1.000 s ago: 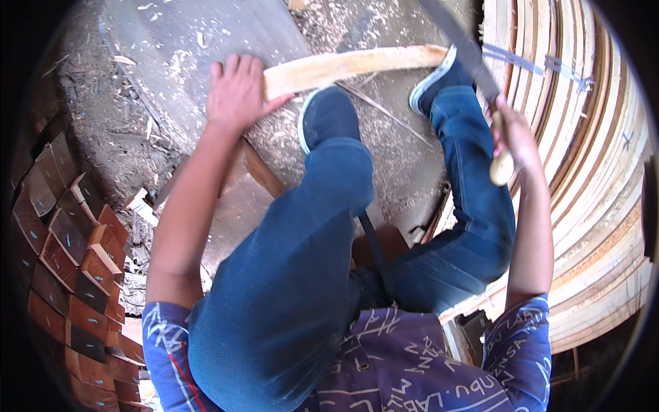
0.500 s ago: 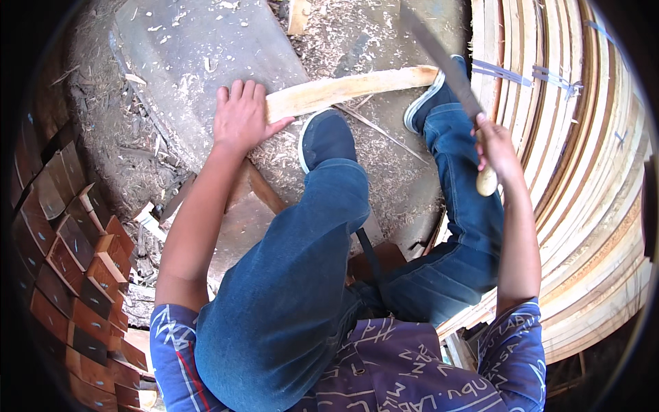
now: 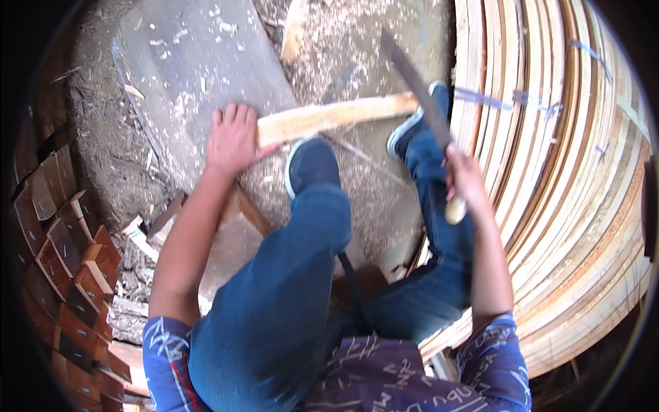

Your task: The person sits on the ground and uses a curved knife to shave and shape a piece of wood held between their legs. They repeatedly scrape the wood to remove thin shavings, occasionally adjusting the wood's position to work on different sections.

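Note:
A pale, slightly curved wooden slat [image 3: 336, 115] lies crosswise in front of me. My left hand [image 3: 233, 139] grips its left end, the thumb along the near edge. My right hand [image 3: 463, 177] is closed round the light wooden handle of a machete [image 3: 419, 86]. The long dark blade points up and to the left, passing over or beside the slat's right end; I cannot tell whether they touch. My left shoe [image 3: 314, 167] is against or just beside the slat's near edge. The right shoe [image 3: 410, 130] is by its far end.
Curved strips in tied bundles [image 3: 522, 137] are stacked along the right. Stacked reddish-brown wood blocks [image 3: 75, 268] line the lower left. A flat grey board [image 3: 199, 55] and wood shavings [image 3: 336, 55] cover the ground ahead. Another wood piece [image 3: 294, 31] lies at the top.
The view has shifted a little. My right hand and the machete have come lower and to the left, the blade now nearer the slat's right end. My left hand keeps its place on the slat.

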### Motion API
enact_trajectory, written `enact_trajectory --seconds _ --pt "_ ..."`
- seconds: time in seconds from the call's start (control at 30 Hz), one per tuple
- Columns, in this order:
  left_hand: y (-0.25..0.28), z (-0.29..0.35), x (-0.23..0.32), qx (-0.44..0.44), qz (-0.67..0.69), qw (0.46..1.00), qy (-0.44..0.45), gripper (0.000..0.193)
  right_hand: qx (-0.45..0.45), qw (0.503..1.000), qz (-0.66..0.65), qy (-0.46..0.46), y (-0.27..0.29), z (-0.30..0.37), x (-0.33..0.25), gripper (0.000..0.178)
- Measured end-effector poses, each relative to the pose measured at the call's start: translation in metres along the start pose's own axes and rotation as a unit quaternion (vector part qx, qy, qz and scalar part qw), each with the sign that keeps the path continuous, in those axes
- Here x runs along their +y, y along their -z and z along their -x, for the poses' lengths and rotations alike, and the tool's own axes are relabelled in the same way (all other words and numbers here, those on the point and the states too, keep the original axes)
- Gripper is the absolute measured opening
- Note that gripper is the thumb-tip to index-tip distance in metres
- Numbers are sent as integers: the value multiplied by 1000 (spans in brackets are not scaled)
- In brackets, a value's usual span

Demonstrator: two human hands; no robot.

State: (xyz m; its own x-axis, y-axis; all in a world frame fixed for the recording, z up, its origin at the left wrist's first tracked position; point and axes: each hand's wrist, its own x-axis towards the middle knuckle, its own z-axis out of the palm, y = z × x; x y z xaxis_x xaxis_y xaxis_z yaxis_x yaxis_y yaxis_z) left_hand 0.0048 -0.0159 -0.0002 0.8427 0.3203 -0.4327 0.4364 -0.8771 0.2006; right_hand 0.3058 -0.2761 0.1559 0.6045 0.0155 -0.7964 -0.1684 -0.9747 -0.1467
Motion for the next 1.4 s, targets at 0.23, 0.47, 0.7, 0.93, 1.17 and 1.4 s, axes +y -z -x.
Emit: enact_trajectory --seconds 0.23,0.47,0.7,0.93,1.17,1.4 --pt "3 0 4 13 4 1000 -5 75 37 996 -54 57 -6 -5 -6 46" --pt "-1 -1 -4 19 -11 1000 -9 78 -33 998 45 -36 38 0 -26 48" --pt "9 -4 5 -19 -15 1000 -4 79 118 984 -63 121 10 -11 -5 45" --pt "-5 -2 0 60 10 998 -19 78 -10 998 66 -10 6 11 -5 46" --pt "10 -4 1 -53 -27 998 8 79 107 976 -83 169 6 0 -32 46" --pt "3 -10 5 1 -20 1000 -11 79 43 985 166 2 9 10 13 46"
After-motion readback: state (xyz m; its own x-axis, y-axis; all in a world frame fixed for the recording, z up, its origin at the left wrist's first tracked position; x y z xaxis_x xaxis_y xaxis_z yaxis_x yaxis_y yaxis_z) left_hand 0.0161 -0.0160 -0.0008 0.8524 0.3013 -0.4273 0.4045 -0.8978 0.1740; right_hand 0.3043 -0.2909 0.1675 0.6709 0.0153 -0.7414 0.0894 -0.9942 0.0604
